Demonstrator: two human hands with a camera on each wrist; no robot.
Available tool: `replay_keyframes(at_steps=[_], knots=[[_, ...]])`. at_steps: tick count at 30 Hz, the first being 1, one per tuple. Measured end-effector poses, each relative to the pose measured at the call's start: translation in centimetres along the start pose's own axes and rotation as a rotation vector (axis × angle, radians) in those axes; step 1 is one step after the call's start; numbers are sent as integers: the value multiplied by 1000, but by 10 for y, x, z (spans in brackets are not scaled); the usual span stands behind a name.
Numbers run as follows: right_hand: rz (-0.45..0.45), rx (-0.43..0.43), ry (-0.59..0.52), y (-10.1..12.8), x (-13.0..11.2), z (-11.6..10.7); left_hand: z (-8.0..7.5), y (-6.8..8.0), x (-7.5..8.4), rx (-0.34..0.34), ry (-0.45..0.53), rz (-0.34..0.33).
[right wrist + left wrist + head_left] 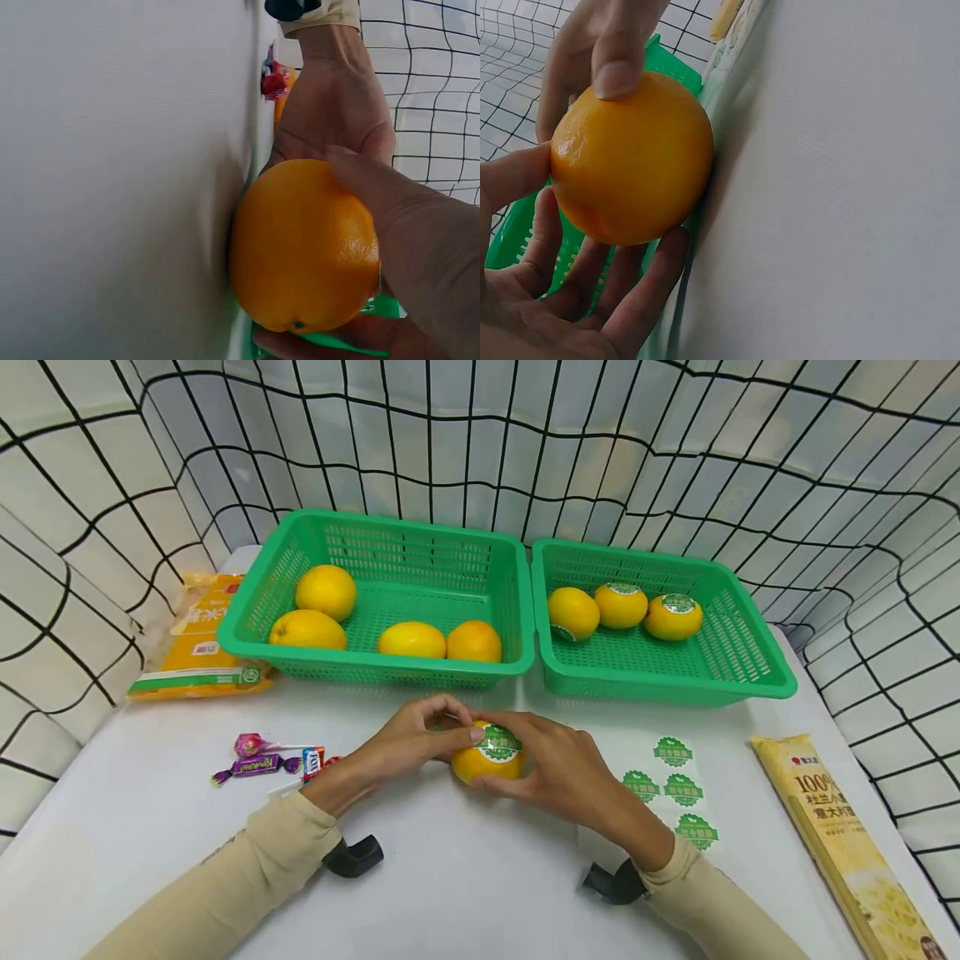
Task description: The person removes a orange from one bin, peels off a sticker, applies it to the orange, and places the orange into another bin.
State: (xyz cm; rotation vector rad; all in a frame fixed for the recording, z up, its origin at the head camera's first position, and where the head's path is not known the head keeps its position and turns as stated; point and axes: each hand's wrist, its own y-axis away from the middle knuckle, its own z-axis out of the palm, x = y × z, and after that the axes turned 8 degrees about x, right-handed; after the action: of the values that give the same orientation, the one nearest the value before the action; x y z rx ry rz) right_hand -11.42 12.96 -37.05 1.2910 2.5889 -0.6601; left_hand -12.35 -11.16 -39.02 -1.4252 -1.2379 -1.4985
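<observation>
Orange [487, 762] with green sticker [498, 743] on white table [465, 877], left hand [408, 739] and right hand [558, 768] both curled round it, thumbs on top.

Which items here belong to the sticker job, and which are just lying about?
In the job: the orange with a green sticker, held by the left hand and right hand; sticker sheet; left basket of plain oranges; right basket of stickered oranges.

Lying about: candies; yellow bag; pasta packet.
</observation>
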Motion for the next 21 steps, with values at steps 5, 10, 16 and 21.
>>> replay_keyframes(at_steps=[5,10,16,21], knots=[[20,-53,6,-4,-1,1,4,3,3,14,-56,25],[59,-59,18,8,8,-8,18,7,11,27,-214,160],[154,-58,48,42,32,-36,42,-10,46,-26,-366,427],[245,-101,75,62,48,-54,57,-52,95,-36,-353,540]])
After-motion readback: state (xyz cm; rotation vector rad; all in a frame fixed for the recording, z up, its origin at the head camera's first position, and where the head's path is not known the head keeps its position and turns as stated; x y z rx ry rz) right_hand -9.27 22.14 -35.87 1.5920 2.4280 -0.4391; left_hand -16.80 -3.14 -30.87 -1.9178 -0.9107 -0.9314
